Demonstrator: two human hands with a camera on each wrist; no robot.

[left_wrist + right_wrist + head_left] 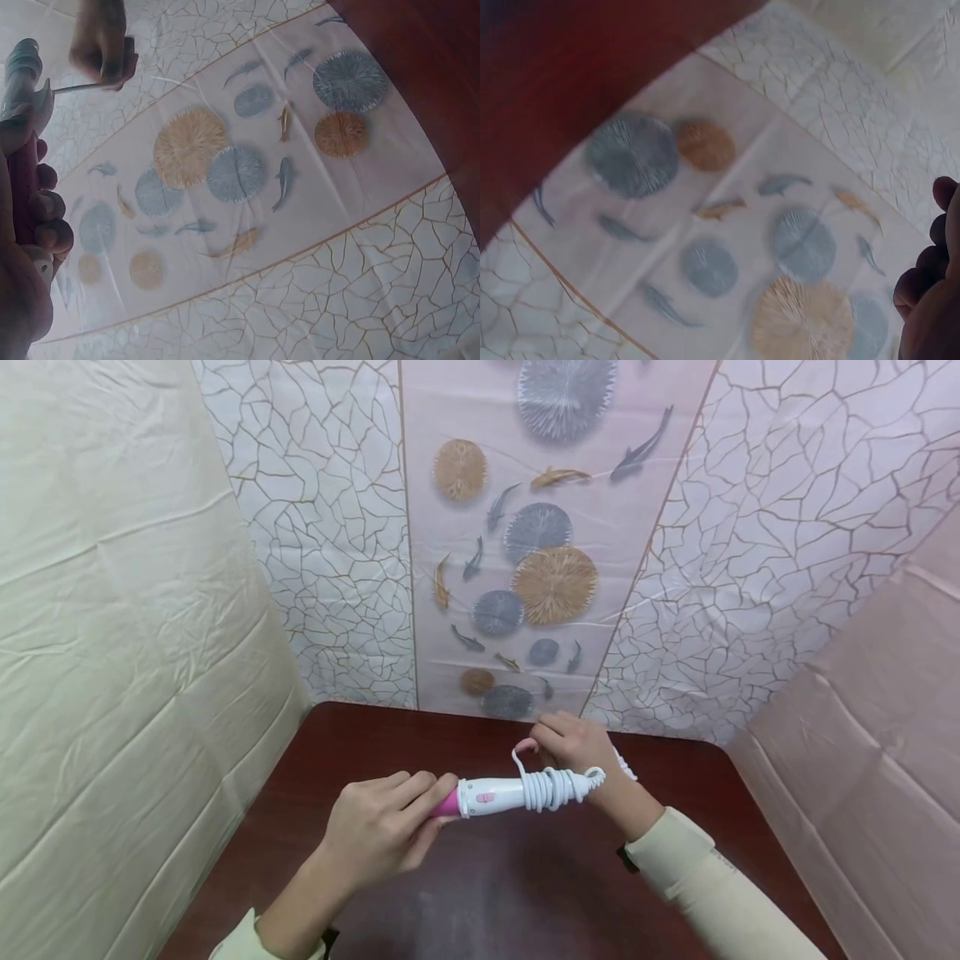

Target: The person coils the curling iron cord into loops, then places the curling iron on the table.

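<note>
In the head view, my left hand (381,820) grips the pink barrel of a curling iron (491,797), its white handle with a pink switch pointing right. A white power cord (547,790) is wound in several loops round the handle's end. My right hand (576,747), beyond the handle, pinches a stretch of this cord. The left wrist view has the curling iron (22,67) upright in the left hand, with the cord (82,87) drawn taut to the right hand (103,45). In the right wrist view, only the right hand's curled fingers (922,281) show, at the right edge.
Below the hands lies a dark red-brown table (480,893). Behind it hangs a patterned cloth (495,543) with fish and round motifs, and plain beige sheets (127,635) flank both sides. More coiled cord (624,764) shows behind the right wrist.
</note>
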